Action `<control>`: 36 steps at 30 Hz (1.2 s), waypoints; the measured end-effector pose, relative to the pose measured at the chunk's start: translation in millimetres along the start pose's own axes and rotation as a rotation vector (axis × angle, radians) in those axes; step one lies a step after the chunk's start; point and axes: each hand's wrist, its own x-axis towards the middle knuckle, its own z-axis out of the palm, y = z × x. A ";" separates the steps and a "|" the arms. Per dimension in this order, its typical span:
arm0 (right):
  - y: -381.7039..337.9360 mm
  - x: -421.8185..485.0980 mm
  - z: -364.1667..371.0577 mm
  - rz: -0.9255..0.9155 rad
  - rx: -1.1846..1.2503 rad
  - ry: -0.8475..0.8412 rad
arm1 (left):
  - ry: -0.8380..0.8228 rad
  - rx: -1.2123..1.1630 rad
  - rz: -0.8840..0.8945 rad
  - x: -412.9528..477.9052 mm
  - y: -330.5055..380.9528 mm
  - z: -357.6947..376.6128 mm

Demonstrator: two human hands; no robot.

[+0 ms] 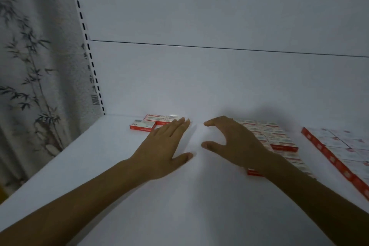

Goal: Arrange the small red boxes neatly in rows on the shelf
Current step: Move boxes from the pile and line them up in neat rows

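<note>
Small red boxes with white tops lie on a white shelf [119, 175]. A loose box [142, 126] sits at the back left, with two more [159, 119] behind it against the back wall. My left hand [161, 150] is flat with straight fingers, its fingertips beside those back boxes. My right hand [233, 142] hovers with fingers and thumb spread, holding nothing. It partly hides a block of several boxes in rows [277, 138]. Another row of boxes [339, 156] runs along the right edge.
The shelf's white back panel [199, 78] rises behind the boxes. A slotted upright [90, 56] stands at the back left corner. A curtain with a bamboo print [30, 66] hangs to the left. Bare shelf surface lies between my hands and toward me.
</note>
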 end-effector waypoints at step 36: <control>-117.4 53.4 105.0 0.119 0.186 0.140 | 0.101 -0.376 0.072 -54.8 -132.1 -13.1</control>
